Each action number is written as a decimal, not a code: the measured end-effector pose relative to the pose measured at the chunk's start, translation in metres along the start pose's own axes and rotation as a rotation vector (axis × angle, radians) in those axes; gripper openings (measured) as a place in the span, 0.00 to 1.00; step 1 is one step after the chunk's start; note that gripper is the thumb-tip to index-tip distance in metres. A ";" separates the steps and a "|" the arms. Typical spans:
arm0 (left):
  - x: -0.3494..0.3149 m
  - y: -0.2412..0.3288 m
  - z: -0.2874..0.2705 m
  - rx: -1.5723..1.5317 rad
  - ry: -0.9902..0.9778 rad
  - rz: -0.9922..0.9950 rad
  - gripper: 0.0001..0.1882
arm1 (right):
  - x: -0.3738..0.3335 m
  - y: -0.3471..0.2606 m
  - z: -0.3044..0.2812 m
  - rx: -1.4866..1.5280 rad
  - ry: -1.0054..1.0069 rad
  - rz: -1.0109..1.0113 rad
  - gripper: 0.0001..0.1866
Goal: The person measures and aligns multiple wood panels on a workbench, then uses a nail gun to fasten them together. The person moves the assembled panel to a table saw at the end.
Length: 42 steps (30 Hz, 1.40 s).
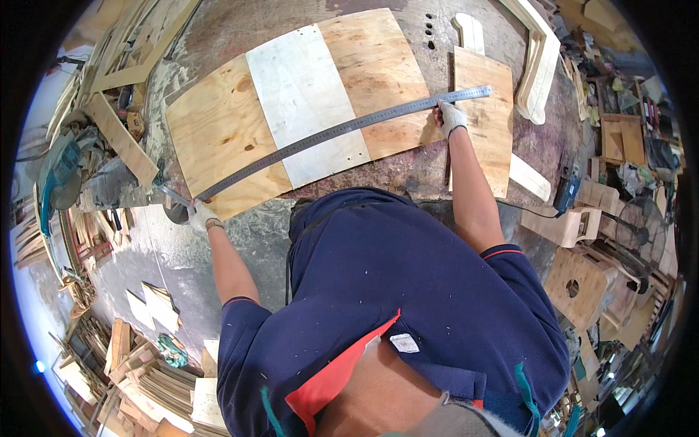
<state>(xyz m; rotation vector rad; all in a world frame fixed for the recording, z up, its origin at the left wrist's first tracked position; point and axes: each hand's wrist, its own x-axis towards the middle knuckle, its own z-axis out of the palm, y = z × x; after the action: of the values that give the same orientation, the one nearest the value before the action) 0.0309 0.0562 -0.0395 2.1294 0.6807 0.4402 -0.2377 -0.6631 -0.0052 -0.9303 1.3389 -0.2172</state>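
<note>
A long steel ruler (320, 135) lies slantwise over a plywood sheet (218, 113) with a pale whitish panel (298, 95) across its middle. At the ruler's left end, by the sheet's near left corner, my gloved left hand (203, 216) is closed; the ruler's end is at its fingers. My gloved right hand (453, 116) has its fingers curled round the ruler near its right end. That end reaches over a smaller plywood piece (484, 124) on the right. A short bluish strip (173, 194) shows beside my left hand; I cannot make out what it is.
The sheets rest on a worn workbench (218, 36). Curved pale wooden parts (537, 65) lie at the far right, and a corded blue power tool (568, 191) at the bench's right edge. A teal machine (62, 167) stands left. Wood offcuts (149, 390) and a fan (641, 229) surround me.
</note>
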 end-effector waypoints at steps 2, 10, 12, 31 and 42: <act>-0.005 0.005 0.000 -0.001 -0.010 -0.014 0.15 | -0.007 -0.004 0.002 -0.033 0.023 -0.029 0.12; 0.009 -0.014 0.001 -0.131 -0.025 -0.012 0.13 | -0.016 -0.014 -0.001 -0.120 -0.019 -0.019 0.09; -0.002 -0.005 0.007 -0.078 -0.031 0.000 0.12 | -0.015 -0.012 -0.007 -0.128 -0.025 -0.029 0.09; -0.013 0.015 -0.001 -0.051 -0.032 -0.049 0.11 | 0.000 -0.006 -0.016 -0.072 -0.070 -0.035 0.05; -0.004 -0.013 0.011 -0.014 0.032 0.066 0.13 | 0.015 0.005 -0.021 -0.070 -0.056 -0.121 0.06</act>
<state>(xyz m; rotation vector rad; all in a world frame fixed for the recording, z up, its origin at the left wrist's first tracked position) 0.0293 0.0531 -0.0566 2.1407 0.6254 0.5146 -0.2542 -0.6787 -0.0191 -1.0706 1.2461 -0.2369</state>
